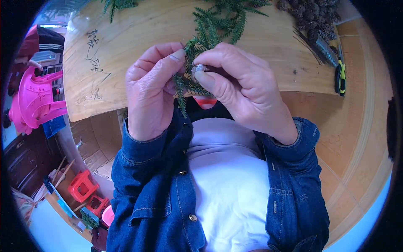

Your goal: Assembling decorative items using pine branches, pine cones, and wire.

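Above the near edge of the wooden table, my left hand (155, 82) is closed with thumb and fingers on a sprig of green artificial pine (181, 89). My right hand (247, 84) pinches a small, shiny whitish-brown piece (200, 68) between thumb and index finger, right against the sprig's needles. What kind of piece it is cannot be made out, as the fingertips cover much of it. Just below the hands a red-and-white striped thing (205, 102) shows, partly hidden. More green pine branches (226, 19) lie beyond my hands, overlapping the sprig.
The wooden table (113, 54) carries dark handwriting at left. Far right are a heap of pine cones (310, 17), thin dark wires (306, 44) and a tool with yellow-and-black handles (341, 77). A pink plastic chair (35, 98) and red stools (83, 186) stand at left.
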Motion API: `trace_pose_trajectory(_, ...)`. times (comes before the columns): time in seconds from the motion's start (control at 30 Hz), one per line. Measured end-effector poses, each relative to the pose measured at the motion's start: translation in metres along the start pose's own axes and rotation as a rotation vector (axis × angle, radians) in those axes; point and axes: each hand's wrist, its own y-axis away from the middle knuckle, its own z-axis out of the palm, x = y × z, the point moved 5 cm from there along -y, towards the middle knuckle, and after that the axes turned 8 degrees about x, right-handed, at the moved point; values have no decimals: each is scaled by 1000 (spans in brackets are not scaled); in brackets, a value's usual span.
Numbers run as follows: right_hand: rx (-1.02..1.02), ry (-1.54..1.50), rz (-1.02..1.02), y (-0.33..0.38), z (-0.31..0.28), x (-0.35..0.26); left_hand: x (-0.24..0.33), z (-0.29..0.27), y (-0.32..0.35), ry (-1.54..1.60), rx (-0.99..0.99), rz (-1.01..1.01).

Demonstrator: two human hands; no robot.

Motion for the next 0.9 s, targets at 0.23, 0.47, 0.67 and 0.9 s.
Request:
trace_pose_trajectory(0.23, -32, 21, 2, 0, 0, -1, 0, -2, 1, -31, -32, 39)
trace_pose_trajectory(0.47, -55, -68, 270, 4, 0, 4, 0, 0, 2, -48, 29, 40)
trace_pose_trajectory(0.67, -124, -499, 421, 9, 8, 7, -3, 1, 0, 22, 16, 41)
trace_pose_trajectory(0.9, -170, -796, 780, 8, 16, 10, -2, 4, 4, 66, 30, 26)
